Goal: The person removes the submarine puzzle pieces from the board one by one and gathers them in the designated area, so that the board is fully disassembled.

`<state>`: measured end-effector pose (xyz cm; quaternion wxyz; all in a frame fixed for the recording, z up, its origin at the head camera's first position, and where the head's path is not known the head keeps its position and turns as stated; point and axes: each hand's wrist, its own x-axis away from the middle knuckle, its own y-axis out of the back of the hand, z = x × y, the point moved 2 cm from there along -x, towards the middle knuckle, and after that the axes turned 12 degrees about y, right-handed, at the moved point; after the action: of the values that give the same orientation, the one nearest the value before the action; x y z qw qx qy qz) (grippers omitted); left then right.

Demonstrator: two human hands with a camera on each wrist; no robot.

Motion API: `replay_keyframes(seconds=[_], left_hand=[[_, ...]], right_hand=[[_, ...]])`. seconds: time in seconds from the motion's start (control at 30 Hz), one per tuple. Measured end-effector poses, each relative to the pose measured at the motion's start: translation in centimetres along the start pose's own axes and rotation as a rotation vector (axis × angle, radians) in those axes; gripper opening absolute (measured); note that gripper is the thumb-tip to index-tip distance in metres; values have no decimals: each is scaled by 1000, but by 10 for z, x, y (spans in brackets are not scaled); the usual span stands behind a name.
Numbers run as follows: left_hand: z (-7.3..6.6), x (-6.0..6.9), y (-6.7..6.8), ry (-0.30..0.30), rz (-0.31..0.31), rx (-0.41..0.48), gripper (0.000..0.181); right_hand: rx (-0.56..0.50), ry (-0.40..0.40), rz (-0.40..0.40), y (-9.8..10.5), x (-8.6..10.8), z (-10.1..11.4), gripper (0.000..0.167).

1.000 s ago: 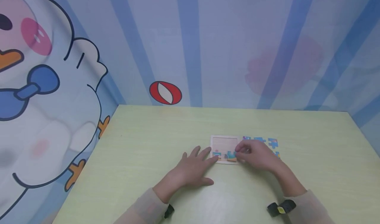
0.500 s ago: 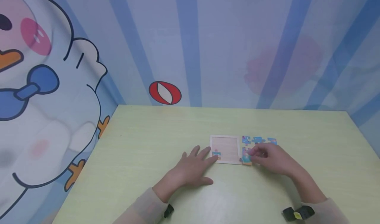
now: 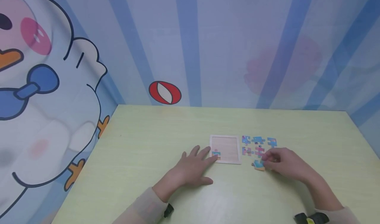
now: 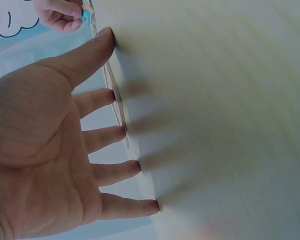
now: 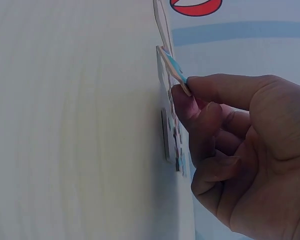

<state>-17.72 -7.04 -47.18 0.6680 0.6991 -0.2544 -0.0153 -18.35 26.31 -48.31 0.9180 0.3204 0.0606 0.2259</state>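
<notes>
My right hand pinches a blue puzzle piece with a tan lower edge between thumb and fingertips, just right of the puzzle frame and in front of the loose pieces. The right wrist view shows this puzzle piece tilted, with its thin side visible. My left hand lies with fingers spread at the left side of the pale square puzzle frame, one fingertip at the single puzzle piece in the frame's lower left corner. In the left wrist view the fingertips of the left hand touch the table.
Several loose puzzle pieces lie in rows right of the frame, some pink and some blue. The light table reaches back to a striped blue wall with a cartoon figure at left.
The right hand has drawn the pinched puzzle piece out of the frame's lower part, rightward and toward the person, past the loose pieces. The left hand has stayed in place.
</notes>
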Motion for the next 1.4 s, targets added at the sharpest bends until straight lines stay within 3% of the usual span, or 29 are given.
replay_keyframes(seconds=[0.3,0.57,0.77,1.07,1.4], left_hand=[[1,-2,-2,-4,1,0,82],[0,-1,-2,-2,-1,9,81],[0,1,-2,-6,-14,16,80],[0,13,-5,-28,-13,6,76],[1,21,-7,-38,-30,-42,72]], right_hand=[[47,2,-6,3,4,-2,13],[135,6,-31,4,4,2,20],[82,12,-54,2,0,6,25],[122,119,-67,-14,-26,27,18],[117,155,-29,-49,-67,50,23]])
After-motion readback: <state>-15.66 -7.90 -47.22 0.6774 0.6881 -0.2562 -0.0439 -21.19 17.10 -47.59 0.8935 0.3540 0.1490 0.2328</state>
